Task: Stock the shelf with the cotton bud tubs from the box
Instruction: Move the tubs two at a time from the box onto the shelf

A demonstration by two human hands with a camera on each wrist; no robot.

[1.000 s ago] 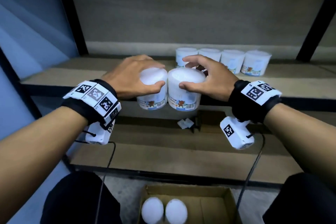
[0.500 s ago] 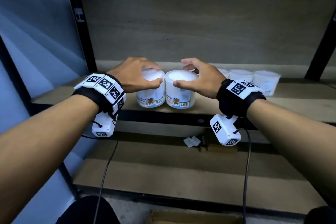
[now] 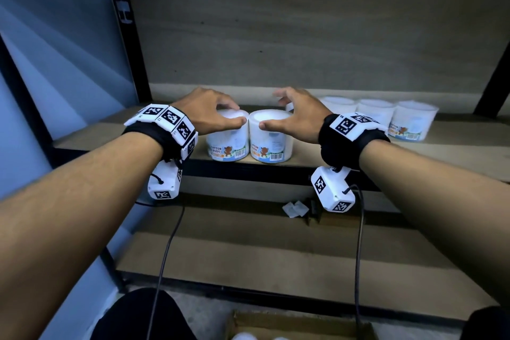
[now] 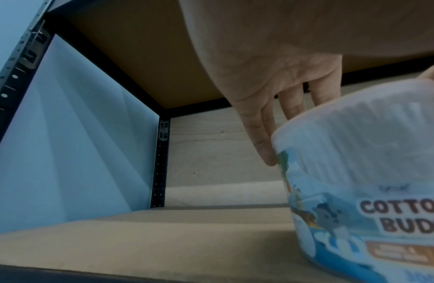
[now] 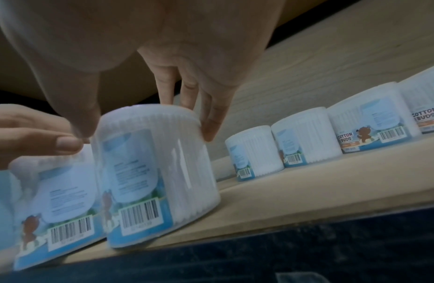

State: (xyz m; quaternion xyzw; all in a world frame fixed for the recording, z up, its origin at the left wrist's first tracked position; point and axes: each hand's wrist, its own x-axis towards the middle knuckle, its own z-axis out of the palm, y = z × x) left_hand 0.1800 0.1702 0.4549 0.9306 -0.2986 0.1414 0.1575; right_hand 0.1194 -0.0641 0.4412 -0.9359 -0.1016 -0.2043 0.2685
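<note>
Two white cotton bud tubs stand side by side at the front edge of the wooden shelf [image 3: 345,157]. My left hand [image 3: 231,113] grips the left tub [image 3: 227,141] from above, thumb on the near rim and fingers down its far side [image 4: 267,151]. My right hand [image 3: 274,113] holds the right tub [image 3: 271,143] by its lid, with thumb [image 5: 82,126] and little finger [image 5: 208,132] on opposite edges. Its index finger is lifted and blurred. Several more tubs [image 3: 375,112] stand in a row at the back right, also seen in the right wrist view [image 5: 305,137].
The cardboard box [image 3: 300,323] sits on the floor below me, with white tub tops [image 3: 244,337] just showing. The lower shelf [image 3: 248,257] carries white paper scraps [image 3: 295,208] and a small dark object [image 3: 313,212]. Black uprights [image 3: 135,63] frame the shelf; another board lies close overhead.
Both hands carried their tubs forward and set them on the shelf's front edge. Since half a second ago the tubs have stayed put and the right hand's fingers have lifted slightly.
</note>
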